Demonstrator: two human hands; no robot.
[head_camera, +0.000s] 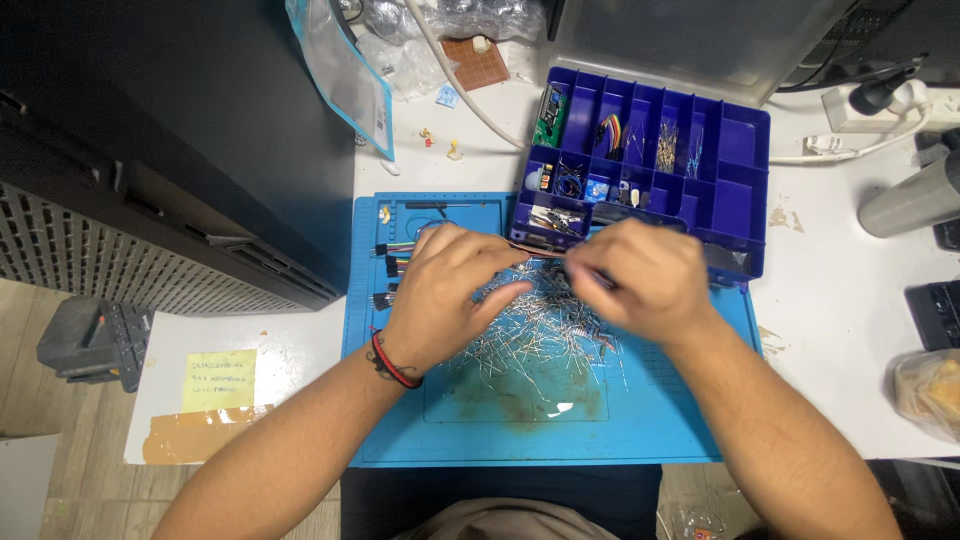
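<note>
My left hand hovers over a heap of small wire-legged components on a blue work mat; its fingers pinch a thin tan strip, maybe a taped row of components, that runs toward my right hand. My right hand is curled, fingers closed on the strip's other end above the heap. A red and black band circles my left wrist. What lies between the fingertips is partly hidden.
A blue compartment box of small electronic parts stands behind the mat. Jumper wires lie at the mat's left edge. A dark cabinet is left, a grey cylinder right, and a yellow note near left.
</note>
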